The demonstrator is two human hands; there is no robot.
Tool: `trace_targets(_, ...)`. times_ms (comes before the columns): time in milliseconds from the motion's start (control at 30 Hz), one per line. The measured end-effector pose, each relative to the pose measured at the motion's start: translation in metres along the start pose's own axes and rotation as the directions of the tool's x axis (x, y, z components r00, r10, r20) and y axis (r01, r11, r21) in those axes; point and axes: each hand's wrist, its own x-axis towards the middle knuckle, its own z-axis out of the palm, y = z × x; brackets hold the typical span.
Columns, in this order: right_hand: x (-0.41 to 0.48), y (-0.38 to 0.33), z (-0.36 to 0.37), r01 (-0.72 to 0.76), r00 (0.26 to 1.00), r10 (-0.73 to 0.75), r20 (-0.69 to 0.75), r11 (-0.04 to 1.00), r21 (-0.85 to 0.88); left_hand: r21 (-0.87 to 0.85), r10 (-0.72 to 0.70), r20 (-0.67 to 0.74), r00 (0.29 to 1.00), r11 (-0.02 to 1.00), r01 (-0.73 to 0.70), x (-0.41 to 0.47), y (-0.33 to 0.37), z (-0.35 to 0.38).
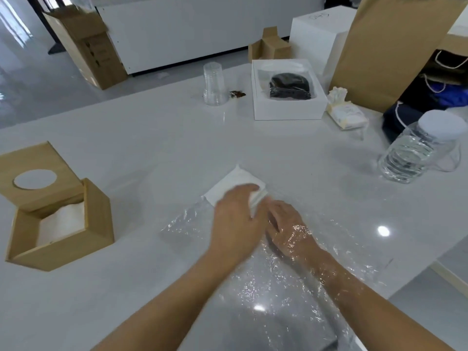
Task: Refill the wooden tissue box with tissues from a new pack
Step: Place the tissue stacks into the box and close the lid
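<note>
The wooden tissue box stands at the left of the white table, its top open and white tissues inside. Its wooden lid with a round hole leans across the box's far corner. At centre lies a white stack of tissues, half out of a clear plastic wrapper. My left hand grips the near end of the stack from above. My right hand is inside the clear wrapper, flat against it beside the stack, fingers apart.
A stack of clear plastic cups stands at the back with brown crumbs beside it. A white open box with a black item, a small tissue pack, a clear jar and a brown paper bag lie to the right.
</note>
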Motion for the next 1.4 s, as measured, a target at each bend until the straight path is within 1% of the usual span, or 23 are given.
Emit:
trace_targets(33,0.002,0.003,0.006,-0.034,0.999,0.035,-0.007,0.997,0.063,0.049,-0.056,-0.06,0.997,0.997,0.059,0.016,-0.015,-0.005)
trace_targets(67,0.0,-0.004,0.004,-0.101,0.992,0.114,-0.051,0.973,0.206,0.097,-0.123,-0.079,0.989,0.987,0.13,0.032,-0.031,-0.011)
trace_targets(100,0.001,-0.005,0.006,-0.173,0.979,0.199,-0.039,0.921,0.349,0.144,-0.201,-0.063,0.978,0.968,0.208,0.047,-0.046,-0.015)
trace_targets(133,0.0,-0.014,0.002,-0.232,0.961,0.275,-0.015,0.839,0.493,0.187,-0.278,-0.027,0.96,0.942,0.278,0.058,-0.059,-0.018)
trace_targets(167,0.001,-0.015,0.002,-0.287,0.946,0.32,0.054,0.748,0.598,0.213,-0.341,0.013,0.94,0.919,0.331,0.066,-0.071,-0.021)
trace_targets(200,0.002,-0.021,-0.003,-0.34,0.924,0.361,0.121,0.636,0.693,0.21,-0.387,0.047,0.921,0.905,0.369,0.071,-0.08,-0.023)
trace_targets(267,0.011,-0.025,-0.007,-0.412,0.874,0.431,0.225,0.412,0.812,0.142,-0.428,0.093,0.899,0.899,0.413,0.077,-0.089,-0.024)
trace_targets(300,0.016,-0.026,-0.007,-0.427,0.849,0.456,0.268,0.294,0.855,0.111,-0.435,0.111,0.894,0.899,0.424,0.079,-0.09,-0.023)
trace_targets(367,0.026,-0.027,-0.007,-0.448,0.803,0.487,0.343,0.114,0.887,0.106,-0.438,0.143,0.888,0.898,0.426,0.082,-0.091,-0.019)
trace_targets(433,0.035,-0.028,-0.008,-0.461,0.772,0.493,0.401,0.0,0.887,0.132,-0.428,0.174,0.887,0.903,0.41,0.087,-0.092,-0.016)
trace_targets(500,0.044,-0.031,-0.01,-0.506,0.732,0.501,0.462,-0.055,0.861,0.145,-0.423,0.188,0.886,0.904,0.401,0.093,-0.094,-0.015)
trace_targets(567,0.051,-0.035,-0.015,-0.535,0.704,0.502,0.503,-0.091,0.84,0.121,-0.429,0.208,0.879,0.903,0.412,0.097,-0.097,-0.014)
trace_targets(633,0.057,-0.036,-0.016,-0.543,0.69,0.513,0.51,-0.099,0.834,0.091,-0.435,0.225,0.872,0.9,0.426,0.098,-0.099,-0.014)
trace_targets(800,0.067,-0.036,-0.012,-0.572,0.689,0.504,0.52,-0.062,0.818,0.043,-0.443,0.231,0.866,0.894,0.445,0.098,-0.103,-0.014)
trace_targets(933,0.074,-0.04,-0.013,-0.592,0.681,0.485,0.55,-0.077,0.802,0.033,-0.442,0.219,0.87,0.894,0.446,0.097,-0.105,-0.013)
trace_targets(1000,0.076,-0.041,-0.011,-0.608,0.681,0.476,0.557,-0.058,0.792,0.016,-0.44,0.219,0.871,0.894,0.448,0.097,-0.107,-0.013)
trace_targets(1033,0.077,-0.041,-0.008,-0.613,0.686,0.477,0.55,-0.029,0.79,0.009,-0.439,0.219,0.871,0.894,0.448,0.097,-0.108,-0.013)
trace_targets(1100,0.078,-0.041,-0.006,-0.659,0.671,0.493,0.554,0.053,0.75,-0.008,-0.44,0.213,0.872,0.892,0.451,0.095,-0.109,-0.013)
trace_targets(1233,0.078,-0.039,-0.001,-0.696,0.657,0.484,0.578,0.093,0.712,-0.043,-0.435,0.193,0.879,0.892,0.451,0.094,-0.11,-0.013)
trace_targets(1400,0.071,-0.044,-0.008,-0.683,0.658,0.54,0.524,0.136,0.718,-0.057,-0.43,0.153,0.89,0.895,0.442,0.092,-0.111,-0.013)
